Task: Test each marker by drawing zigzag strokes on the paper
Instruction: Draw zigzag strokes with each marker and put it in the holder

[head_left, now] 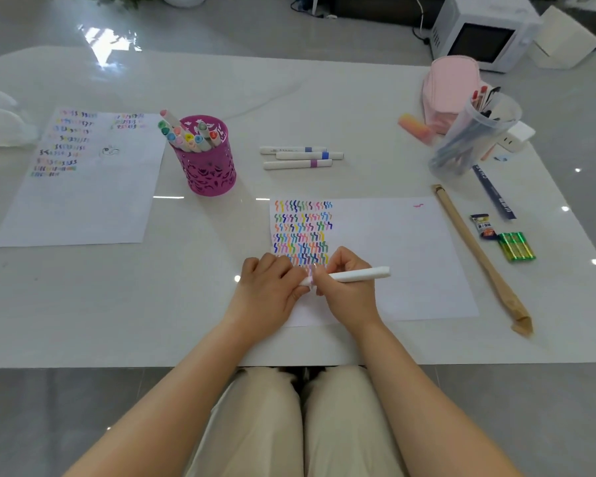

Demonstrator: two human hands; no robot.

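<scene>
A white sheet of paper [403, 256] lies in front of me, its left part filled with rows of coloured zigzag strokes. My right hand [348, 287] grips a white marker [358, 274] that lies almost level, pointing left. My left hand [269, 287] meets it at the marker's left end, fingers closed around the cap or tip there; which part it holds is hidden. Three white markers [301, 156] with blue and purple bands lie side by side beyond the paper. A magenta pen holder [207, 166] at the left holds several more markers.
A second sheet with strokes [83, 187] lies at the far left. At the right stand a clear cup of pens [472, 139], a pink pouch [451, 84], a long wooden stick [479, 256], green batteries [516, 246] and a blue ruler-like strip [492, 194]. The table's near edge runs above my knees.
</scene>
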